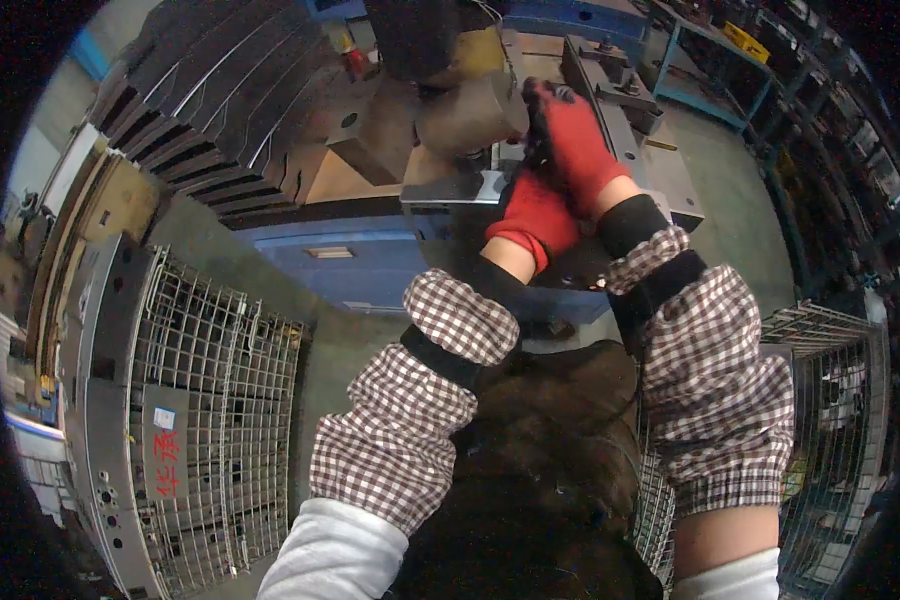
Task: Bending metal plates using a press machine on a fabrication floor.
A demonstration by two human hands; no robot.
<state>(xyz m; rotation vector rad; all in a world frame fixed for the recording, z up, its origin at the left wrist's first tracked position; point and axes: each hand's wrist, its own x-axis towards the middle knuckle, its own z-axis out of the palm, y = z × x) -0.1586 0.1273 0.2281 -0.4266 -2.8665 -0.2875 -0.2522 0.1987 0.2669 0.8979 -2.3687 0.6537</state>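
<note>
Both my hands wear red gloves with dark fingers and meet at the steel work area of a machine. My right hand point(577, 140) is uppermost, its fingers curled beside a thick metal cylinder point(470, 115); what they close on is hidden. Just below and touching it, my left hand point(538, 218) has its fingers covered by the right hand and shadow. Under the cylinder, a flat steel plate point(448, 190) juts toward me. To the right of my hands runs a long steel fixture bar point(618, 130) with a bolted clamp point(625, 85).
Stacked bent sheet-metal parts point(220, 95) lie left of a steel block point(370, 145) on the bench. Below is a blue cabinet point(370, 265). Wire cages stand at left point(220, 400) and right point(830, 350). A blue-framed rack point(710, 95) stands far right.
</note>
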